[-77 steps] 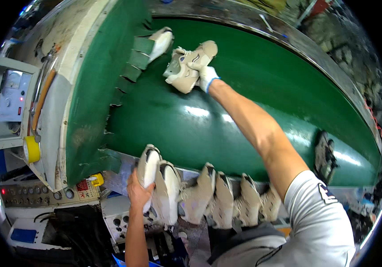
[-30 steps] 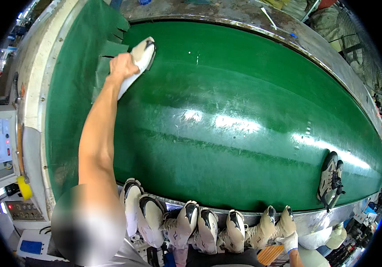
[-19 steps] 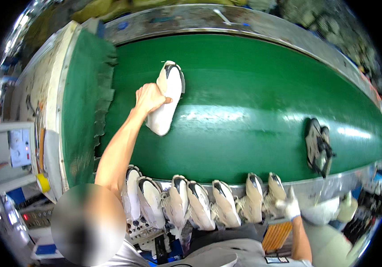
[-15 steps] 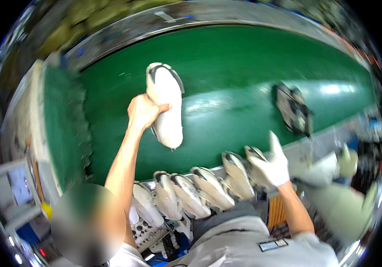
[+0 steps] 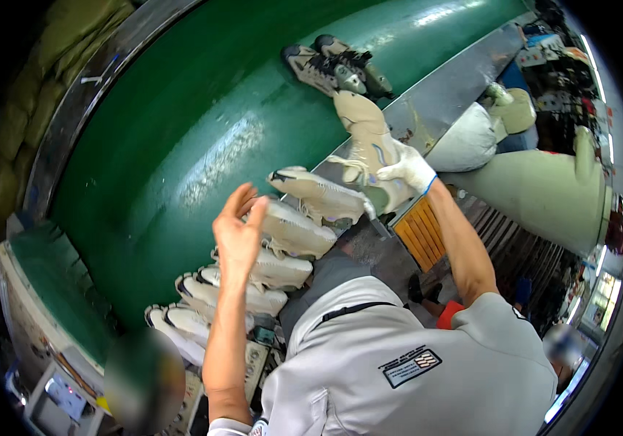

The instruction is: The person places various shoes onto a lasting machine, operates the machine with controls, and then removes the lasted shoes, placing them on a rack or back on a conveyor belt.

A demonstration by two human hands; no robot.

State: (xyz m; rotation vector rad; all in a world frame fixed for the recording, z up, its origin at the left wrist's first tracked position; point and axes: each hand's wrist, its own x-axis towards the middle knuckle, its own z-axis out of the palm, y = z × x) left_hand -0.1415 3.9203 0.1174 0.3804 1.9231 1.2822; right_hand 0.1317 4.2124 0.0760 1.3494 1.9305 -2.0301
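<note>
My right hand (image 5: pixel 407 168), in a white glove, grips a beige shoe (image 5: pixel 366 123) by its side, at the right end of a row along the green surface's near edge. The shoe's toe points away from me, and loose laces hang at its left side. My left hand (image 5: pixel 239 231) is bare and holds nothing; its fingers are slightly bent, with the thumb apart. It hovers by a pale shoe (image 5: pixel 295 229) in the row, and I cannot tell whether it touches it. Another beige shoe (image 5: pixel 318 190) lies between my hands.
Several more pale shoes (image 5: pixel 271 270) continue the row to the lower left. A dark-and-beige pair of shoes (image 5: pixel 324 70) stands on the long green surface (image 5: pixel 144 131). At the right are a metal ledge (image 5: pixel 449 80), a slatted wooden piece (image 5: pixel 419 234) and a large pale-green machine body (image 5: pixel 536 192).
My left hand has let go of the sole-up shoe it held over the green surface and come back to the row. My right hand now grips a beige shoe. The view has turned right.
</note>
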